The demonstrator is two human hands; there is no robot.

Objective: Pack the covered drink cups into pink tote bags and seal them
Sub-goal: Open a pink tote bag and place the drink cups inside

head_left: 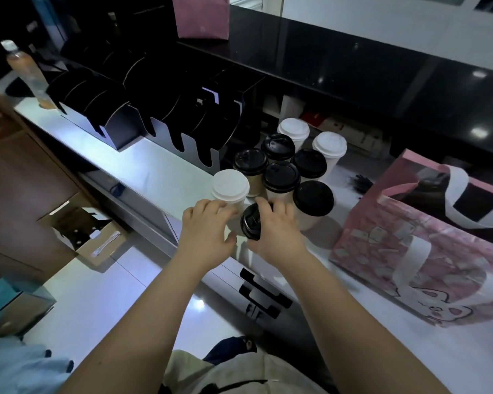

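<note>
Head view, looking down at a white bench [154,172]. The right hand [279,231] has its fingers [268,206] clamped round a black-lidded cup [251,223]. The cup is tipped over so its lid faces left and towards the person, and its long axis runs right and away under the palm. The left hand [208,234] lies just beside it, fingers [217,206] curved against a white-lidded cup [230,186]; whether they grip it cannot be told.

An open pink tote bag [410,251] stands on the bench to the right of both hands, mouth upward. The right hand is therefore the nearer one, and the tipped cup would likely need righting before it goes in.

There are nine covered cups (six with black lids, counting the held one, and three with white), clustered just beyond the hands. There are two pink bags: the open one, and a second pink tote bag [201,18] on the dark counter [353,66] far behind.
</note>
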